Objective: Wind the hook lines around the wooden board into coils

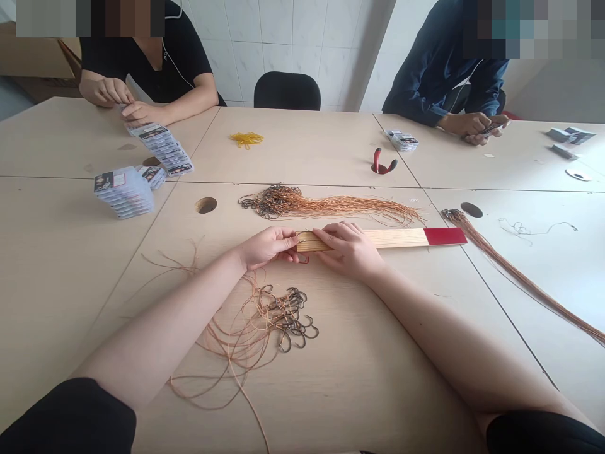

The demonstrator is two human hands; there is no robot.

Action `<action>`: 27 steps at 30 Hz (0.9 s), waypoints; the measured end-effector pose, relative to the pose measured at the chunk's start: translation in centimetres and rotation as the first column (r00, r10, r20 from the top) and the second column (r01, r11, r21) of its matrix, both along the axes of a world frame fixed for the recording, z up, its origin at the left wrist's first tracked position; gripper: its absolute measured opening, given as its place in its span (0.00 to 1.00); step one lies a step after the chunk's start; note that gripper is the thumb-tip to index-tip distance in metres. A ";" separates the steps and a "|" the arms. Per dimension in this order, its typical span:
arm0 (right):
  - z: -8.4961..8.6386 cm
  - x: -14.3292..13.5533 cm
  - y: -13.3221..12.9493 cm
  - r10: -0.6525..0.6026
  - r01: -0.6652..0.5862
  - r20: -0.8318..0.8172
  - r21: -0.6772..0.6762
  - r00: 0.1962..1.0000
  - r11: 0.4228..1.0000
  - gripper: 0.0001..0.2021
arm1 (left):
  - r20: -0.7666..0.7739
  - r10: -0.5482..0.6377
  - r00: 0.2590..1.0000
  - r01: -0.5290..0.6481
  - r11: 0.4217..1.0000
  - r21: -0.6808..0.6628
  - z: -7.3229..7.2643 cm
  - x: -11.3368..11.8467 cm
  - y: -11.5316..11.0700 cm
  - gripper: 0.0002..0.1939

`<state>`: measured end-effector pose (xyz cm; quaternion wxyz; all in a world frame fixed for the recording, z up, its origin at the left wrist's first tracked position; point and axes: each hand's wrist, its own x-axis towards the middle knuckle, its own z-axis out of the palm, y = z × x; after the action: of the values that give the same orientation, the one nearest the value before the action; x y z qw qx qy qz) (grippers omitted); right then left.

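Observation:
A flat wooden strip [397, 238] with a red right end [445, 236] lies across the table in front of me. My left hand [269, 247] is closed at the strip's left end, thumb and fingers pinched there; a small red piece [304, 258] shows just below the fingers. Over the strip's left part rests my right hand [350, 249], fingers wrapped across it and pressing on it. Nearer to me lies a loose heap of fish hooks [293, 315] with long tan lines [227, 353]. Beyond the strip is a larger bundle of hooks [271, 200] with orange lines [350, 207].
Another hook bundle [472, 236] trails off to the right. Red-handled pliers [384, 165] stand in a table hole. Stacked clear packs [125, 192] are at left, yellow bands [246, 139] at the back. Two people sit opposite, handling small items.

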<state>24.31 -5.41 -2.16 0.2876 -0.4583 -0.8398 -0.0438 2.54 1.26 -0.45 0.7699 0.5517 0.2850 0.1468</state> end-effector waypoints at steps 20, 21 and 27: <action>0.0 0.0 0.0 0.006 -0.007 0.026 0.025 1.000 1.000 0.20 | -0.053 0.007 0.999 0.002 0.986 0.165 0.0 0.1 -0.3 0.10; 0.0 0.0 0.0 0.007 -0.008 0.028 0.025 1.000 1.000 0.20 | -0.068 0.021 0.997 -0.008 0.983 0.181 -0.1 0.2 -0.3 0.09; 0.0 0.0 0.0 0.008 -0.009 0.018 0.031 1.000 0.999 0.20 | -0.124 0.099 0.987 -0.066 0.968 0.243 -0.4 0.6 -0.5 0.06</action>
<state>24.28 -5.40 -2.18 0.2874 -0.4498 -0.8435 -0.0598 3.13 0.77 -0.81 0.6703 0.6364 0.3396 0.1742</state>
